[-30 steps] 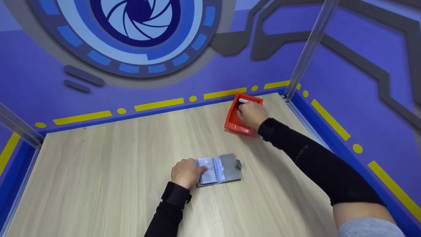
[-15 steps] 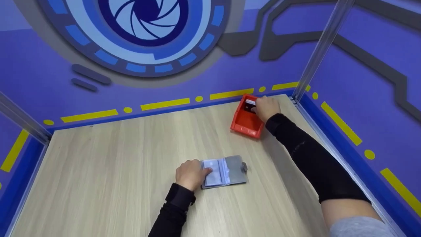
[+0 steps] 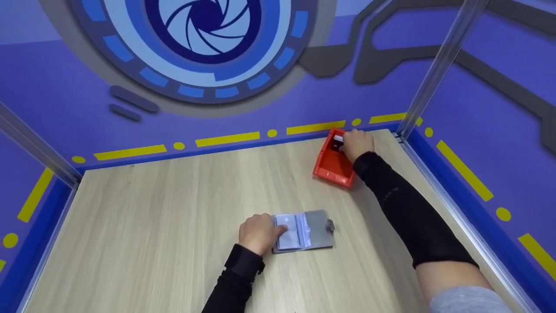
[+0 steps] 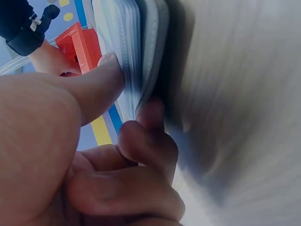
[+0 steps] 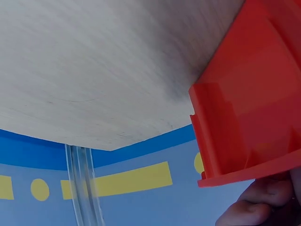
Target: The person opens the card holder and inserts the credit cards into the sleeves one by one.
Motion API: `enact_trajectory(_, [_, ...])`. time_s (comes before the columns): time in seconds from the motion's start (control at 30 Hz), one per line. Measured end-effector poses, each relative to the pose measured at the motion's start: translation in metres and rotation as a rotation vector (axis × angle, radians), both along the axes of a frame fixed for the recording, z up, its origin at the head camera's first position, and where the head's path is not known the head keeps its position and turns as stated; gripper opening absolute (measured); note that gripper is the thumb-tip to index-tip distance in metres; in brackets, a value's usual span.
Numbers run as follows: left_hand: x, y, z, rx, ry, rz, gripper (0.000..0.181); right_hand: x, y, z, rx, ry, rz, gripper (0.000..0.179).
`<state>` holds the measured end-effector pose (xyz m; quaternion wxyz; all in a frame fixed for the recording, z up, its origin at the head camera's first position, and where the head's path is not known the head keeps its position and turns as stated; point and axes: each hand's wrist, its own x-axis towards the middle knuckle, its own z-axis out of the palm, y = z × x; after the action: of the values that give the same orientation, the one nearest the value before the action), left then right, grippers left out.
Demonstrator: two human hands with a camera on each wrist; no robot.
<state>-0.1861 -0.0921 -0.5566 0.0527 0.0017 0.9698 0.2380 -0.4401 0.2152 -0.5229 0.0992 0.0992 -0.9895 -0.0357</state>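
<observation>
Flat on the table, a grey card holder (image 3: pixel 319 228) lies open, its clear sleeves (image 3: pixel 289 232) facing up and its clasp toward the right. My left hand (image 3: pixel 259 234) holds its left edge, thumb on the sleeves and fingers curled at the edge; the left wrist view shows the stacked sleeves (image 4: pixel 124 37) side-on. My right hand (image 3: pixel 358 143) reaches over the right wall of a red bin (image 3: pixel 333 176), thumb inside beside a black-and-white flat piece (image 3: pixel 337 140). In the right wrist view, curled fingers (image 5: pixel 249 212) show past the bin's rim (image 5: pixel 235 176). I cannot tell whether they grip the piece.
The wood-grain table (image 3: pixel 173 217) is enclosed by blue-purple printed walls (image 3: pixel 217 130) with yellow dashes. A clear corner post (image 3: pixel 438 78) rises behind the bin, which stands close to the back wall.
My right hand has shifted from the middle of the bin to its right wall, uncovering more of the inside. The left hand keeps its hold on the card holder. The head view has swung slightly left.
</observation>
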Motion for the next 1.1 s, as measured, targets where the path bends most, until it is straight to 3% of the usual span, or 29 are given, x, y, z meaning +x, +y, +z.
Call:
enact_trajectory(0.17, [0.0, -0.001, 0.001, -0.006, -0.006, -0.006, 0.049, 0.0, 0.0, 0.001, -0.006, 0.022, 0.01, 0.02])
enact_trajectory(0.63, [-0.001, 0.0, -0.001, 0.011, -0.036, 0.007, 0.047, 0.014, 0.007, 0.015, -0.035, 0.01, 0.026, 0.017])
enact_trajectory(0.97, [0.001, -0.001, 0.0, 0.006, -0.049, 0.007, 0.047, 0.047, 0.003, 0.036, -0.282, -0.032, -0.015, 0.022])
enact_trajectory(1.1, [0.0, -0.002, 0.002, -0.003, -0.05, -0.001, 0.047, 0.07, -0.006, 0.047, -0.474, -0.164, -0.052, 0.025])
